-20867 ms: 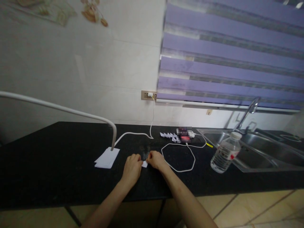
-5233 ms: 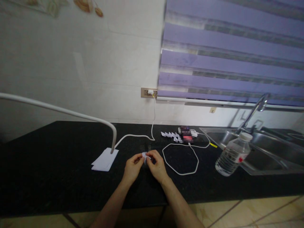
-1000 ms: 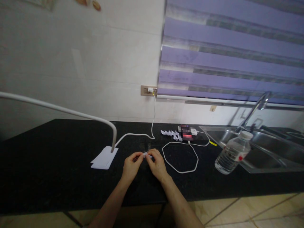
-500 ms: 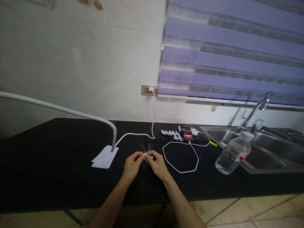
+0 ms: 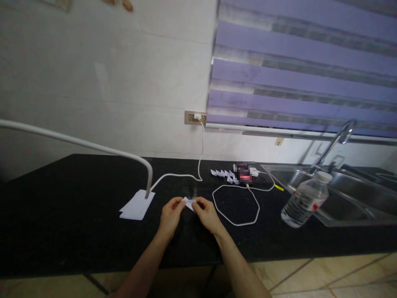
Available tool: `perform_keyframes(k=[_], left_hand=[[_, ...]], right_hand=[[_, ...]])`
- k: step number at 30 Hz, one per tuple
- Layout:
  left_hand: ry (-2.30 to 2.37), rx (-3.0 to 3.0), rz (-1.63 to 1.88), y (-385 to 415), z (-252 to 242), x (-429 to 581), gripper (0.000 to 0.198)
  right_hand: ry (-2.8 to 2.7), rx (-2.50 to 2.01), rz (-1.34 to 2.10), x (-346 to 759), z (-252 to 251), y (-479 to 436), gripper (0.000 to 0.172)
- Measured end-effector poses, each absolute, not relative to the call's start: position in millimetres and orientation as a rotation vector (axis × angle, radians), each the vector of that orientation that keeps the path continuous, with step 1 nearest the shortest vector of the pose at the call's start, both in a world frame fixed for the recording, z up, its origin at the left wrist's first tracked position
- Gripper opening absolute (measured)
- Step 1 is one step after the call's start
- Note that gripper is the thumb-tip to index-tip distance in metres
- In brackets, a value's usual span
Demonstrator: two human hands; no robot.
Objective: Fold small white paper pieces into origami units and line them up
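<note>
A small folded piece of white paper (image 5: 189, 203) is stretched between my two hands above the black counter. My left hand (image 5: 171, 213) pinches its left end between thumb and fingers. At the other end, my right hand (image 5: 205, 213) grips it the same way, fingers closed. To the left lies a stack of white paper sheets (image 5: 136, 206), its edges slightly uneven. Several small folded white paper pieces (image 5: 223, 174) sit in a row further back, to the right of my hands.
A white cable (image 5: 237, 225) loops on the counter to the right, leading to a pixelated device (image 5: 245, 174). Further right stand a water bottle (image 5: 305, 200) and a steel sink (image 5: 338, 225) with a faucet (image 5: 333, 145). A thick white cord (image 5: 93, 145) crosses at left, partly over the stack.
My hands have moved slightly apart, the left one shifting a little left. More of the folded paper now shows between my fingers.
</note>
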State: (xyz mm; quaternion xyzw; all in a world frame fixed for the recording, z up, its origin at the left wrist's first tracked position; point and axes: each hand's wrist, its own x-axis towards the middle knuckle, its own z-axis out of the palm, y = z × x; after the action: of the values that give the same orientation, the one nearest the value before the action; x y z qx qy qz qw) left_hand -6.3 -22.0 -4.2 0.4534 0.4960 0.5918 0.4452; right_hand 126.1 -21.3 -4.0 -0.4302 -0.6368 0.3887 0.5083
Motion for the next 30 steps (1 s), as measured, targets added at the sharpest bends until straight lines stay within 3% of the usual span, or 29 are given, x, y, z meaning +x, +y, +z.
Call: perform_keyframes(k=[20, 30], left_hand=[[1.251, 1.122, 1.548, -18.9, -7.1, -9.1, 0.023], [1.296, 1.491, 1.319, -24.6, -0.2, -7.6, 0.024]], right_hand=[[-1.62, -0.95, 1.064, 126.9, -7.7, -18.3, 0.024], [-1.586, -1.0, 0.812, 128.4, -3.3, -20.2, 0.017]])
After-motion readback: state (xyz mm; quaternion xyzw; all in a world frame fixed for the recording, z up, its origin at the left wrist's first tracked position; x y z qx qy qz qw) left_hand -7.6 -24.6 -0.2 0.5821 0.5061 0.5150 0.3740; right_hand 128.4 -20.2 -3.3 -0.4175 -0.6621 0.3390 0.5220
